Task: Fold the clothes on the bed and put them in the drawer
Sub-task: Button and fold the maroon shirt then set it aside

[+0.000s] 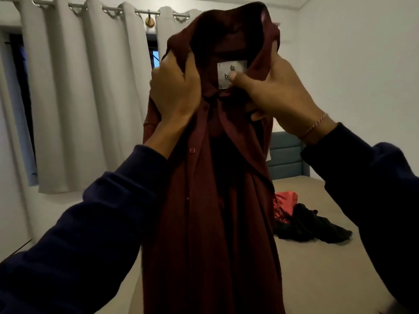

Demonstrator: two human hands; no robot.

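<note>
My left hand (174, 91) and right hand (272, 91) grip the shirt (210, 223) by its collar; it hangs lengthwise, collar up, above the bed (317, 268). Beyond lie more clothes (303, 220), then curtains (79, 87).

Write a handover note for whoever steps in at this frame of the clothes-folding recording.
Left hand: grip on the maroon button-up shirt near its collar, held up in the air.
Right hand: grip on the other side of the collar, thumb on the white label.
On the bed: a red garment and a black garment, both unfolded.
Done: nothing folded in view.
Left: fold all three, put them in the drawer, which is not in view.
</note>
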